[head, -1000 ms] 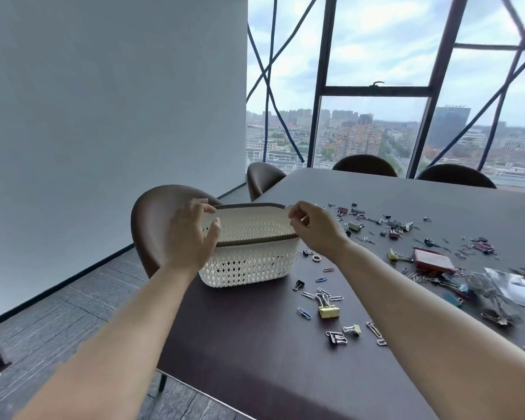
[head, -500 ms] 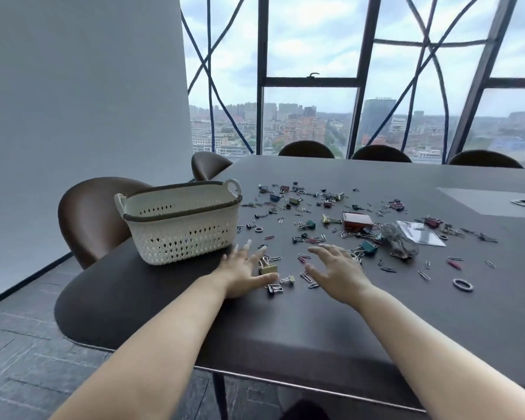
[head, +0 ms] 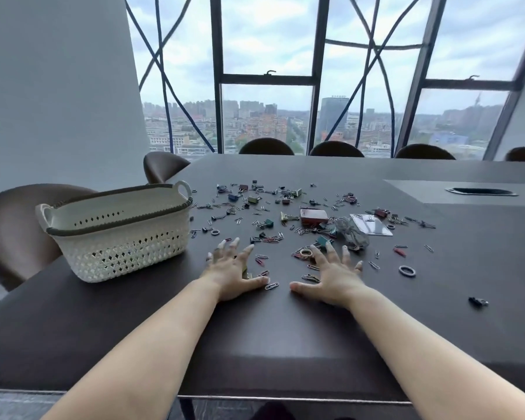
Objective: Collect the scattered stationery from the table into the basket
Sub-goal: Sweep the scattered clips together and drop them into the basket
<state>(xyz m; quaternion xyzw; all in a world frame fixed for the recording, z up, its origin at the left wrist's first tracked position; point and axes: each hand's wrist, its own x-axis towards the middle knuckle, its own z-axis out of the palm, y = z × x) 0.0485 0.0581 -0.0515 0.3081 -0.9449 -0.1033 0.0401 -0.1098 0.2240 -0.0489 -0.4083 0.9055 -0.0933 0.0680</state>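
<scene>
- Basket point(head: 119, 234): 1
- Hands: 2, left point(head: 235, 272), right point(head: 331, 275)
- Red box point(head: 313, 215): 1
- Chairs: 6 in view
- Clips: dozens, too small to count

matt dark table point(head: 285, 334), white perforated plastic basket point(head: 119, 237) w/ dark rim, shiny metal clips point(head: 272, 285).

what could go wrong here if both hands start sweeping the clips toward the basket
Likely risks, judging by the layout:
1. The white woven plastic basket sits near the dark table's left corner; a nudge could tip it off.
2. Flat, spread left hand and right hand may push small paper clips off the near edge.
3. The lone black binder clip could be missed.
</scene>
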